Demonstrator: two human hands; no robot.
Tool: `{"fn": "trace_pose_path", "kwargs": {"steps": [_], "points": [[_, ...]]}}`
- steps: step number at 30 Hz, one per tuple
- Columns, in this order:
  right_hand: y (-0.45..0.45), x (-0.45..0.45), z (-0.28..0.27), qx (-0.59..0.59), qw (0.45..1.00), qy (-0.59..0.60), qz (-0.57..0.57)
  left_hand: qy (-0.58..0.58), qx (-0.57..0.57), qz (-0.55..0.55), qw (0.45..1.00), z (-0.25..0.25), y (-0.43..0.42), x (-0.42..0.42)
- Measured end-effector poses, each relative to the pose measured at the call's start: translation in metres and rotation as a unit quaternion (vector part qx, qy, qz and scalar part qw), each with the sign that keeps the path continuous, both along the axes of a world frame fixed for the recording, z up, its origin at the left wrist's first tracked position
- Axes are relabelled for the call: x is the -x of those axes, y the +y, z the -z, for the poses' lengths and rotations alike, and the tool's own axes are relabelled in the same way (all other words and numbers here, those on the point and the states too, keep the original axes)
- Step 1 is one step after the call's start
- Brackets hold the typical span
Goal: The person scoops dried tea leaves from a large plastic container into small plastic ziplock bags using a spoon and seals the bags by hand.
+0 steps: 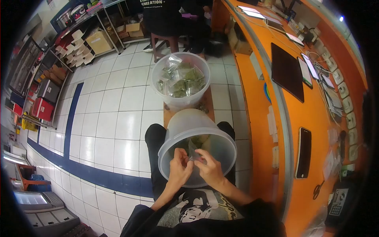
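A small clear plastic bag (192, 152) is pinched between my two hands, over the mouth of a tilted translucent bucket (189, 122). My left hand (180, 168) grips the bag's left edge with closed fingers. On the other edge, the thumb and fingers of my right hand (208, 168) are pressed together. Some greenish stuff (203, 141) shows inside the tilted bucket, partly hidden by the bag and my hands. Just beyond stands a second translucent bucket (158, 85), upright, with many filled clear packets (183, 81) of green leafy stuff in it.
To the right runs an orange counter (286, 130) with a phone (303, 152), a dark tablet-like panel (287, 71) and scissors (318, 190). A person in black (162, 19) sits on a stool (165, 42) ahead. Metal shelves (108, 33) stand at the left.
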State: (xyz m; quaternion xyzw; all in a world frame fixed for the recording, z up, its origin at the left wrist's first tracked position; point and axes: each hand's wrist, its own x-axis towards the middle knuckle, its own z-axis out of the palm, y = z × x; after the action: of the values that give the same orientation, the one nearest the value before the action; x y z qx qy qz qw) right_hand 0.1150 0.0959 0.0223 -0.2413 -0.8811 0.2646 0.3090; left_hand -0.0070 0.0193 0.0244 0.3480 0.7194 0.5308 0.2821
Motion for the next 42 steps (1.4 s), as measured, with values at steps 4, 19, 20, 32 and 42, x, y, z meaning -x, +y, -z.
{"fn": "trace_pose_path", "kwargs": {"steps": [4, 19, 20, 32, 42], "points": [[0.008, -0.006, 0.014, 0.059, 0.997, -0.019, -0.051, 0.003, -0.026, 0.074, 0.997, -0.009, -0.003, 0.003], [0.014, -0.014, 0.006, 0.267, 0.944, -0.141, -0.132, 0.294, -0.017, 0.346, 0.891, -0.002, -0.007, 0.017], [0.014, -0.014, 0.006, 0.268, 0.942, -0.155, -0.131, 0.302, -0.023, 0.339, 0.891, 0.0, -0.007, 0.017], [0.064, 0.019, -0.015, 0.187, 0.974, -0.094, 0.081, 0.126, -0.136, 0.121, 0.975, -0.029, -0.06, 0.041], [0.026, 0.085, 0.123, 0.033, 0.896, -0.419, -0.146, -0.161, -0.303, -0.042, 0.938, -0.028, -0.092, 0.076]]}}
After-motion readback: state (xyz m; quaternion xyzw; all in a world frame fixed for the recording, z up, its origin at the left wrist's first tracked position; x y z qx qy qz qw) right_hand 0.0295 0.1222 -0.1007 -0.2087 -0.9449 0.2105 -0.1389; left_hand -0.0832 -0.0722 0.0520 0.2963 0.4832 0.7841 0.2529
